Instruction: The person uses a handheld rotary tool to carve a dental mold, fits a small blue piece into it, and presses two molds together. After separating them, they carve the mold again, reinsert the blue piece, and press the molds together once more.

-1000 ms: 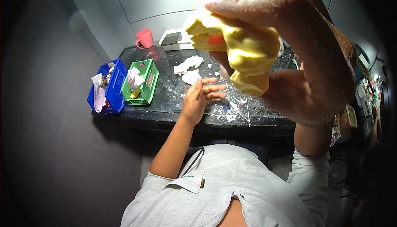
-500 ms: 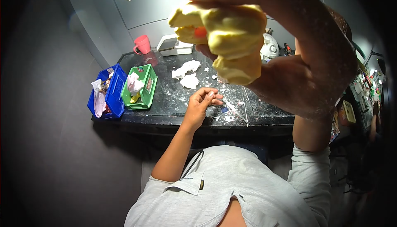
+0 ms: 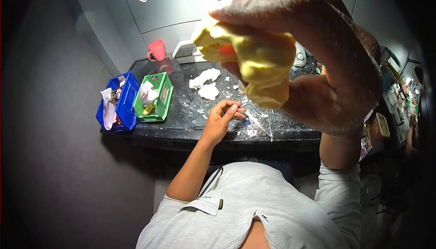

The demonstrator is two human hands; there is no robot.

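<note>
High and close to the camera, my right hand grips a lump of yellow putty between thumb and fingers. The putty is uneven and folded, with a small orange-red spot showing in a gap on its left side. White powder coats the skin of that hand. Below, my left hand is over the table's front part, fingers curled and thumb against them. Whether it holds something small is hard to make out. Just right of its fingertips, a thin pale tool slants across the tabletop.
White crumpled lumps and scattered crumbs lie on the black table. At left stand a green bin and a blue bin. Behind are a pink mug and a white tray. Another person's arm shows far right.
My right hand and the putty have moved slightly down in view, the putty a little to the right. My left hand stays in nearly the same place and pose.
</note>
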